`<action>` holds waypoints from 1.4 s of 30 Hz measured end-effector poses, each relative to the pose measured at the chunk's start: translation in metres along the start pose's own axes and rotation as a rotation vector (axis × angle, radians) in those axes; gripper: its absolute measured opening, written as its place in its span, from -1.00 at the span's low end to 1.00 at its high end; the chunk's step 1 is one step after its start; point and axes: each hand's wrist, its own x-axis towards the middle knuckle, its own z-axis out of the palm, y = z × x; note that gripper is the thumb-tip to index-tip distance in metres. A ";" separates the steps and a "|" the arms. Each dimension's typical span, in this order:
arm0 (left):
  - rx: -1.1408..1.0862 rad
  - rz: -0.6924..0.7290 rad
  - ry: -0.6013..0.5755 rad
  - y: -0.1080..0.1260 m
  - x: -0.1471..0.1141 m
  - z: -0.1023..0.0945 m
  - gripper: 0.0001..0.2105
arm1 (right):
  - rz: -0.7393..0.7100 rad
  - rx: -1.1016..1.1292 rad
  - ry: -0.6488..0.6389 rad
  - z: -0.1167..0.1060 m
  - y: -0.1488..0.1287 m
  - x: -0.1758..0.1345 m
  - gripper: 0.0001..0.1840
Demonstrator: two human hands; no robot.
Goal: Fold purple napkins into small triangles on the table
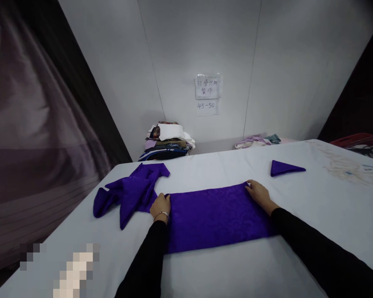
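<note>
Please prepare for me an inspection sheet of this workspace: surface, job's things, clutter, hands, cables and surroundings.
Surface: white tabletop, with a printed pattern at the far right.
Job's things: patterned purple cloth spread as a rectangle; loose purple heap to its left; purple triangle beyond it, to the right.
Clutter: fabric stack and smaller fabric pile by the wall.
Hands: left hand grips the purple cloth's far left corner; right hand pinches its far right corner.
Cables: nothing seen.
Surroundings: pale wall with handwritten paper notes, the lower reading "45-50"; draped fabric at left. A pixelated patch hides part of the lower left.
</note>
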 end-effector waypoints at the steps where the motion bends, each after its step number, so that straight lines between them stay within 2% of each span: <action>1: -0.007 0.000 0.003 -0.001 0.001 -0.003 -0.64 | 0.004 -0.005 0.004 -0.002 0.002 0.000 -0.64; 4: -0.031 0.006 0.045 -0.005 -0.002 -0.017 -0.57 | -0.026 -0.013 0.038 -0.011 0.001 -0.007 -0.54; 6: -0.037 0.065 0.097 -0.005 -0.013 -0.023 -0.54 | -0.145 0.017 0.061 -0.015 -0.010 -0.025 -0.51; 8: -0.050 0.233 0.123 -0.001 -0.035 -0.022 -0.56 | -0.331 0.091 0.027 -0.016 -0.031 -0.054 -0.51; 11: -0.100 0.600 0.038 0.009 -0.082 -0.005 -0.59 | -0.599 0.184 -0.204 -0.011 -0.071 -0.105 -0.43; 14: -0.085 0.787 -0.083 0.012 -0.123 0.016 -0.52 | -0.701 0.178 -0.427 -0.008 -0.096 -0.138 -0.32; 16: -0.039 0.798 -0.135 0.006 -0.134 0.023 -0.47 | -0.672 0.153 -0.474 -0.011 -0.092 -0.144 -0.30; 18: 0.014 0.747 -0.152 -0.006 -0.133 0.024 -0.43 | -0.606 0.106 -0.455 -0.016 -0.070 -0.141 -0.31; 23: 0.124 0.568 -0.130 -0.057 -0.112 0.010 -0.42 | -0.379 -0.060 -0.288 -0.033 0.017 -0.132 -0.36; 26: 0.186 0.438 -0.113 -0.084 -0.108 0.003 -0.45 | -0.265 -0.128 -0.170 -0.044 0.046 -0.141 -0.38; 29: 0.170 0.444 -0.062 -0.096 -0.116 -0.004 -0.48 | -0.344 -0.096 -0.151 -0.052 0.036 -0.158 -0.37; 33: 0.034 0.742 -0.037 -0.096 -0.141 -0.014 -0.51 | -0.654 0.022 -0.271 -0.050 0.002 -0.180 -0.42; 35: 0.010 0.838 -0.031 -0.096 -0.150 -0.017 -0.54 | -0.722 0.054 -0.273 -0.043 -0.003 -0.183 -0.49; 37: 0.035 0.824 -0.022 -0.096 -0.154 -0.018 -0.53 | -0.720 0.061 -0.261 -0.035 0.001 -0.181 -0.51; 42: 0.124 0.667 -0.055 -0.090 -0.152 -0.017 -0.50 | -0.648 0.078 -0.230 -0.022 0.024 -0.162 -0.50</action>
